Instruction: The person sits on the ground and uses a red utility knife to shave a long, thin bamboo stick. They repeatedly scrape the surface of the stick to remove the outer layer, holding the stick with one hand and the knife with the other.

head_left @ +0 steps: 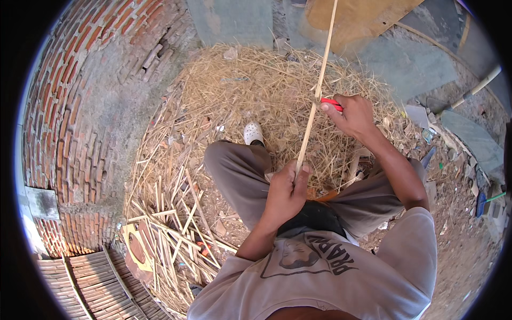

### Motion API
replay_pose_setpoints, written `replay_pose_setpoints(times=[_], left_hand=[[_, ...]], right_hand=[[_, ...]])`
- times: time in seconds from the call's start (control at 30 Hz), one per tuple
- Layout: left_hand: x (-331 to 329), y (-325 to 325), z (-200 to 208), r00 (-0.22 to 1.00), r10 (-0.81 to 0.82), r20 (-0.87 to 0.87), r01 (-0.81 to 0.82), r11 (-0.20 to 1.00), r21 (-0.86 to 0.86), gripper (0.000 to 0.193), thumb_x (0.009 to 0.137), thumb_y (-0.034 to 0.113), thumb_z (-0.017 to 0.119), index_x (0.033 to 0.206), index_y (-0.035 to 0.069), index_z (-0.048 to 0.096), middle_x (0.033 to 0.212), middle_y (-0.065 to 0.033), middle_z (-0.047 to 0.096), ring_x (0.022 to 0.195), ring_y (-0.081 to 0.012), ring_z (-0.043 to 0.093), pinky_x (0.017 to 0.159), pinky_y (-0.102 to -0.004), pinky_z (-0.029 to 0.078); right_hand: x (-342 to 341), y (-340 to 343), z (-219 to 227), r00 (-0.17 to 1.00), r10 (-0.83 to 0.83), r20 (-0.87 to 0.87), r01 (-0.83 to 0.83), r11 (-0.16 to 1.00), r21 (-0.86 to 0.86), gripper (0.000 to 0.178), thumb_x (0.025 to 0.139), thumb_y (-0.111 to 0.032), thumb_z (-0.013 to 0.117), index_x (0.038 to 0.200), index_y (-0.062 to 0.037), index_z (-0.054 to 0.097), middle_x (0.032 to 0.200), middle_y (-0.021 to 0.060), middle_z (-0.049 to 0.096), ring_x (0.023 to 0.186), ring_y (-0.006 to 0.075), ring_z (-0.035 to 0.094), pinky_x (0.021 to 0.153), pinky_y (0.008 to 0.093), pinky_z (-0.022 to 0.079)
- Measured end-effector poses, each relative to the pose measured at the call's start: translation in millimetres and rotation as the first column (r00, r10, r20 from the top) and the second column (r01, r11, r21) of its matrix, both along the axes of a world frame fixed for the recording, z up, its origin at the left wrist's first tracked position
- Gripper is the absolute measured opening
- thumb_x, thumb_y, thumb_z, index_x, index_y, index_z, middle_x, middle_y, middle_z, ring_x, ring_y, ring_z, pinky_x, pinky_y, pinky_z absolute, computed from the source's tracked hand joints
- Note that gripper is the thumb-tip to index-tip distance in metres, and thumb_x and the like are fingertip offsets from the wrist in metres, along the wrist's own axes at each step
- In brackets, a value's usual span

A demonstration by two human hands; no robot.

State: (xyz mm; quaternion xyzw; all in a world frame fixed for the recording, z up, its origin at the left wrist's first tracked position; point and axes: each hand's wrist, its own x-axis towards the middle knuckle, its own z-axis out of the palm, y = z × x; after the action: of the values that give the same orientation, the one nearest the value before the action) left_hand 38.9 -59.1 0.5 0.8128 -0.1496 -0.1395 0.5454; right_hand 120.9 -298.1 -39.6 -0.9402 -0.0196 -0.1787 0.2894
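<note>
Head view: left hand grips pale strip, right hand red tool; shirt bears lettering.

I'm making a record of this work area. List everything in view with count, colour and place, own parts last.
Strip: one, straw, centre to top edge
Tool: one, red, at the strip
Shavings: countless, straw, ground ahead
Loose strips: many, tan, lower left
Wall: one, red-grey brick, left
Slats: many, brown, lower-left corner
Sheets: several, grey and tan, top and right
Scraps: many, mixed, right
Shirt: one, light grey, bottom
Trousers: one pair, grey-brown, middle
Shoe: one, white, centre
Left hand: one, bare, gripping strip
Right hand: one, bare, holding tool
</note>
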Motion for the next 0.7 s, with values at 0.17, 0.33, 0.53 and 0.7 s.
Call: replay_pose_setpoints(times=[0.17, 0.33, 0.53, 0.7], left_hand=[[4.6, -6.9, 2.5, 0.997, -0.028, 0.075, 0.03, 0.999, -0.031, 0.026, 0.102, 0.023, 0.049, 0.091, 0.001, 0.058, 0.064, 0.0018, 0.048, 0.058, -0.005, 0.042, 0.051, -0.025, 0.035], [-2.2, -11.2, -12.8, 0.994, -0.068, -0.089, 0.05, 0.981, -0.19, 0.029, 0.104, 0.025, 0.046, 0.088, 0.003, 0.057, 0.065, 0.0051, 0.043, 0.057, -0.0024, 0.035, 0.05, -0.0225, 0.03], [-14.4, -19.2, -24.4, 0.971, -0.068, -0.23, -0.014, 0.941, -0.338, 0.033, 0.105, 0.027, 0.044, 0.084, 0.002, 0.051, 0.063, 0.0032, 0.041, 0.058, -0.0053, 0.037, 0.052, -0.0267, 0.034], [-6.7, -18.4, -24.9, 0.999, 0.039, 0.006, -0.037, 0.984, -0.175, 0.032, 0.105, 0.026, 0.043, 0.082, 0.004, 0.049, 0.061, 0.0003, 0.042, 0.054, -0.0066, 0.037, 0.049, -0.0261, 0.032]], right_hand=[[-9.2, 21.5, -2.1, 0.962, 0.268, 0.048, -0.225, 0.686, 0.692, 0.04, 0.095, -0.046, 0.058, 0.079, -0.0086, 0.055, 0.055, -0.0055, 0.039, 0.045, 0.0102, 0.037, 0.044, 0.0277, 0.03], [-12.1, 26.8, 10.5, 0.92, 0.377, -0.106, 0.021, 0.222, 0.975, 0.025, 0.094, -0.024, 0.066, 0.08, -0.0107, 0.05, 0.058, -0.0073, 0.036, 0.047, 0.0033, 0.032, 0.044, 0.0215, 0.023], [-7.6, 21.4, 10.5, 0.926, 0.359, -0.12, 0.023, 0.263, 0.965, 0.031, 0.094, -0.029, 0.066, 0.076, -0.011, 0.049, 0.057, -0.0073, 0.038, 0.045, 0.0049, 0.031, 0.043, 0.0247, 0.026], [-20.2, 27.1, 22.9, 0.949, 0.292, -0.121, -0.2, 0.851, 0.485, 0.053, 0.086, -0.056, 0.067, 0.08, -0.0035, 0.061, 0.057, 0.005, 0.056, 0.049, 0.0194, 0.058, 0.049, 0.0343, 0.046]])
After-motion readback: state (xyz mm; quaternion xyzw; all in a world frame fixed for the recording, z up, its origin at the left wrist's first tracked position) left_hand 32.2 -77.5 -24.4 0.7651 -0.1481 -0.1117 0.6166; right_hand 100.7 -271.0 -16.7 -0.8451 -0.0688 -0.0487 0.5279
